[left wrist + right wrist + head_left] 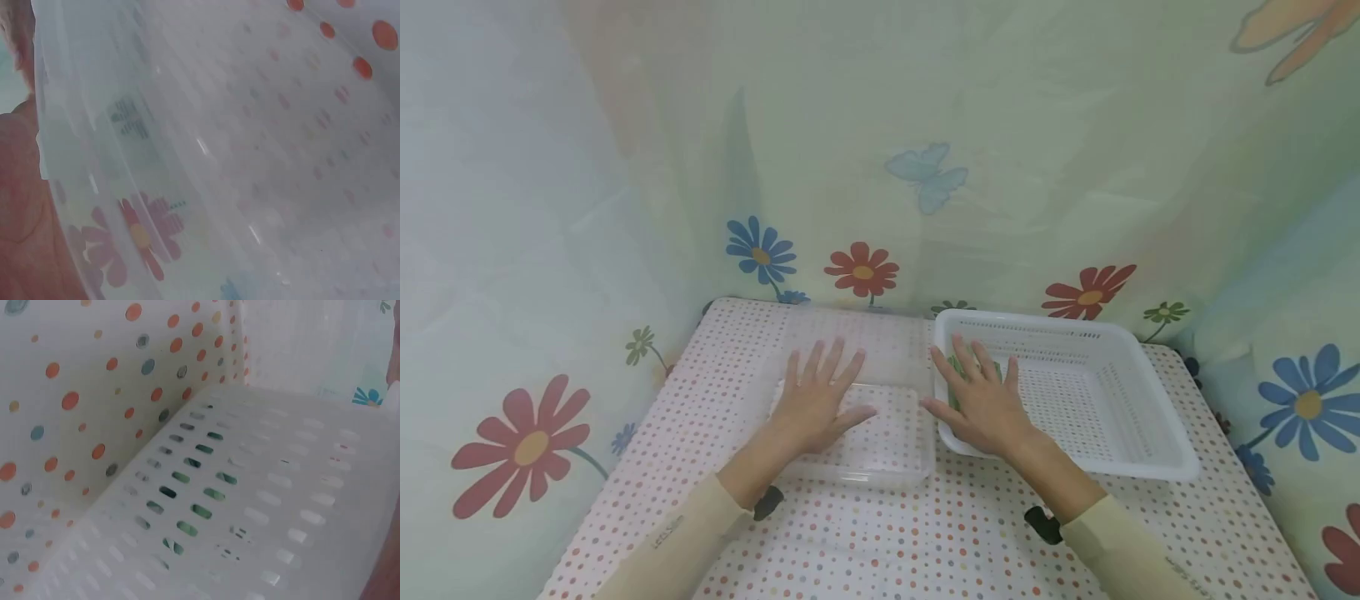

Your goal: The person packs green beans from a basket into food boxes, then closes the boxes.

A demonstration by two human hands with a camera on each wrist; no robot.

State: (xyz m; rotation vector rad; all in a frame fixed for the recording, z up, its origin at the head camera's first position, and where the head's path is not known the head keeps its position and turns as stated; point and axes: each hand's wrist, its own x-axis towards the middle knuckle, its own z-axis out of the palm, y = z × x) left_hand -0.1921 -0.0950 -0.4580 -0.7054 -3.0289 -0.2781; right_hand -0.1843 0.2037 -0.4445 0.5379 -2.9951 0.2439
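Note:
A clear plastic box [904, 429] stands left of centre, and my left hand [811, 407] is over it with straight, spread fingers. In the left wrist view the see-through box wall [194, 156] fills most of the picture, with part of the palm [28, 219] at the left edge. My right hand [988, 408], fingers also spread, overlaps the left rim of a white slotted basket [1161, 417]. Something green [956, 368] lies inside the basket by that side, mostly hidden by the hand. Through the slots in the right wrist view, bits of the green thing [201, 511] show.
Both containers stand side by side on a table with a dotted cloth [880, 542]. A flower-printed sheet [820, 150] rises behind the table and along both sides. Dark wrist straps [1043, 525] show under the forearms.

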